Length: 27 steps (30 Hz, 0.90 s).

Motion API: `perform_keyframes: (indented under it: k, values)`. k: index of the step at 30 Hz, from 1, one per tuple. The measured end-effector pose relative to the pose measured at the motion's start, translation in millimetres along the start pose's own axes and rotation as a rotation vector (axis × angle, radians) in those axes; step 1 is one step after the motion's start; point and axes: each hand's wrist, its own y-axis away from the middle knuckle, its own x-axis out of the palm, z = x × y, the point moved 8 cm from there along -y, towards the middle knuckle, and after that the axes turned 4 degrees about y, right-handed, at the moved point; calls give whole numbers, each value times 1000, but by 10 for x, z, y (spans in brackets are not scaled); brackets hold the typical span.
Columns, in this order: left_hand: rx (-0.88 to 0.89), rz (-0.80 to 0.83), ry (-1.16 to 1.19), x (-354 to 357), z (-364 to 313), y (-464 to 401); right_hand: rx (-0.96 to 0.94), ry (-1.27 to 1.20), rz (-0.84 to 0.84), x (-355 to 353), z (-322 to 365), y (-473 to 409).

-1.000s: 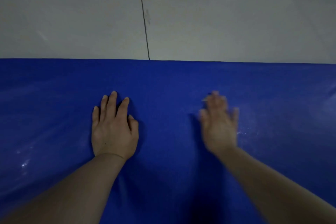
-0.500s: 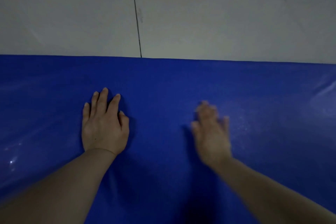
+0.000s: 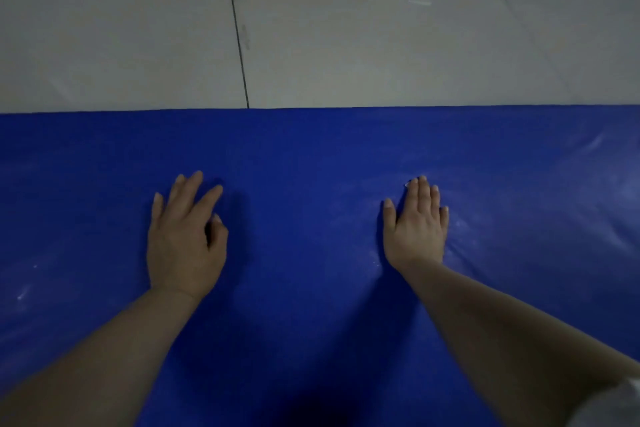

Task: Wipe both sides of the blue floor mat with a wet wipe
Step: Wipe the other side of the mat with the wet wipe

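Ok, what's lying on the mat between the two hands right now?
Nothing: the head view shows only bare blue mat between the left hand and the right hand. No wipe is in sight there.

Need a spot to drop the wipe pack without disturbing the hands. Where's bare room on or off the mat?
Bare blue mat lies between the left hand and right hand, and in the strip from the fingertips to the far edge. Beyond that edge the grey tiled floor is open. Only the near side, under both forearms, is crowded.
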Motion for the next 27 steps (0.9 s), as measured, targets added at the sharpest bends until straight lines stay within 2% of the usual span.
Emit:
perform_keyframes:
  k: [2,6,8,9,10,13,14,15,16,17,18,20,21,22,23,25,27]
  values:
    - [15,8,-11,-53,-101,366,-9,10,-8,-8,0,4]
    - [29,94,-197,47,-106,1033,33,-78,12,-25,-36,13]
    - [26,138,-234,134,-11,1051,50,-140,-68,-109,138,104]
    - [15,140,-228,160,19,1024,-7,-142,-111,-148,396,234]
    - [6,132,-218,159,21,1005,-156,-125,-124,-140,785,446]
    - [-6,97,-116,93,5,1005,-690,-131,136,119,1811,1366]
    - [-3,73,-81,64,11,1012,-780,-126,180,108,1891,1540]
    - [-3,56,-53,42,16,1013,-782,-103,141,44,1788,1543]
    - [-10,45,-34,30,26,1017,-704,-68,7,-22,1528,1410]
    - [-19,42,-23,33,36,1023,-521,-68,-104,-75,1122,1177]
    - [-25,43,-22,43,40,1031,-271,-51,-105,-71,617,921]
    - [-43,62,-34,76,39,1037,186,-40,41,-12,-217,652]
    - [-46,62,-46,84,35,1033,282,-44,74,8,-323,639]
    - [-43,57,-60,85,30,1029,260,-49,47,13,-176,679]
    - [-41,56,-72,85,27,1029,136,-38,-17,25,134,757]
    - [-28,71,-91,90,17,1021,-254,-32,-104,47,993,1163]
    - [-19,84,-118,87,21,1019,-675,-26,52,193,1577,1658]
